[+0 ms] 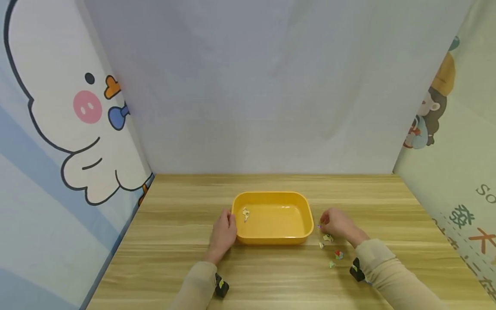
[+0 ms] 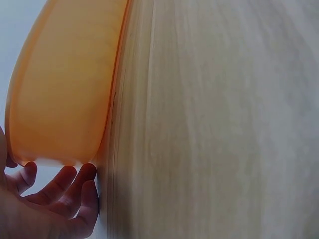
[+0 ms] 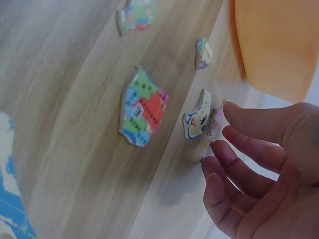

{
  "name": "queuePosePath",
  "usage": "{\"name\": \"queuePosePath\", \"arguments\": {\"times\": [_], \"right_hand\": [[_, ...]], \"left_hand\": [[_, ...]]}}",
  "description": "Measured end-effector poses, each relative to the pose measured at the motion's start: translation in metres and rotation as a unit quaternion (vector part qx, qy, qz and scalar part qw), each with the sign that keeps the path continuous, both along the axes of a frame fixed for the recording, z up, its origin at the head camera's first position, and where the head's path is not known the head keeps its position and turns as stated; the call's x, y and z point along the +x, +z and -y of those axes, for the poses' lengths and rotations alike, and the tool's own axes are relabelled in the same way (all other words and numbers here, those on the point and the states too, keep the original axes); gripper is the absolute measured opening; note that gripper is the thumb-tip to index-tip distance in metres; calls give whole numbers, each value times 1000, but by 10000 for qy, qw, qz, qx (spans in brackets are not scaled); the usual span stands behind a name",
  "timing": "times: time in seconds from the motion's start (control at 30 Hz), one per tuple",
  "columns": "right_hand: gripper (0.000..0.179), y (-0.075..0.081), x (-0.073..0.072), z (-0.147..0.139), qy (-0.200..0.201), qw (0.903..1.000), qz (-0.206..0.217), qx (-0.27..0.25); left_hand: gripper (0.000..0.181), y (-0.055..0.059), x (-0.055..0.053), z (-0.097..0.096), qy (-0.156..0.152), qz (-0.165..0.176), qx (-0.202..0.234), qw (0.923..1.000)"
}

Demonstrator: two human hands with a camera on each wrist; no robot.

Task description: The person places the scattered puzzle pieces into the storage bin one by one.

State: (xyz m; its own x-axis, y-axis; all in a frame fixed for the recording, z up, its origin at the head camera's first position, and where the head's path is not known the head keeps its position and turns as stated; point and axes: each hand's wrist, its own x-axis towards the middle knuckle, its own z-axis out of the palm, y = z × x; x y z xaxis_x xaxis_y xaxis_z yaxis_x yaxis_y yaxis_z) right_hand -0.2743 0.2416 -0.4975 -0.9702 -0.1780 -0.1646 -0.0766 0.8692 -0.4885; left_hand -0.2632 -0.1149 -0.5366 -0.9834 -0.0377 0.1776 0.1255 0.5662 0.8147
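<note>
My left hand (image 1: 223, 234) is at the left end of a yellow plastic tray (image 1: 273, 241), its fingertips (image 2: 88, 172) against the end wall and its thumb side at the rim. One pale puzzle piece (image 1: 246, 214) lies inside the tray. Just right of the tray, my right hand (image 1: 336, 221) pinches a small pink-purple puzzle piece (image 3: 216, 119) between thumb and forefinger, low over the table. Close by lie a white and blue piece (image 3: 197, 117) and a smaller piece (image 3: 203, 54). A larger red, green and blue map piece (image 3: 143, 109) lies nearer me.
Another green and pink piece (image 3: 137, 17) lies on the wooden table (image 1: 279, 275). Part of a blue and white piece (image 3: 12, 184) shows at the right wrist view's edge. Black wrist cameras (image 1: 221, 286) hang under both sleeves. A pale curtain (image 1: 271, 107) stands behind the table.
</note>
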Motion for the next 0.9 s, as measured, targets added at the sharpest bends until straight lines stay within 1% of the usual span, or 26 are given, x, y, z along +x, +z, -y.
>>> {"name": "queuePosePath", "arguments": {"times": [0.1, 0.27, 0.4, 0.63, 0.9], "right_hand": [[20, -2, -1, 1, 52, 10000, -6, 84], [13, -6, -2, 2, 26, 9999, -79, 139], [10, -6, -1, 0, -22, 9999, -20, 114], [9, -5, -1, 0, -24, 10000, -42, 73], [5, -3, -2, 0, 60, 9998, -55, 165]], "left_hand": [[11, 1, 1, 1, -8, -48, 2, 10000], [11, 1, 2, 1, -6, -41, -30, 10000], [11, 1, 3, -1, 20, -14, -42, 10000], [11, 3, 4, -1, 32, -140, -15, 9999], [9, 0, 2, -3, 14, -198, -39, 9998]]}}
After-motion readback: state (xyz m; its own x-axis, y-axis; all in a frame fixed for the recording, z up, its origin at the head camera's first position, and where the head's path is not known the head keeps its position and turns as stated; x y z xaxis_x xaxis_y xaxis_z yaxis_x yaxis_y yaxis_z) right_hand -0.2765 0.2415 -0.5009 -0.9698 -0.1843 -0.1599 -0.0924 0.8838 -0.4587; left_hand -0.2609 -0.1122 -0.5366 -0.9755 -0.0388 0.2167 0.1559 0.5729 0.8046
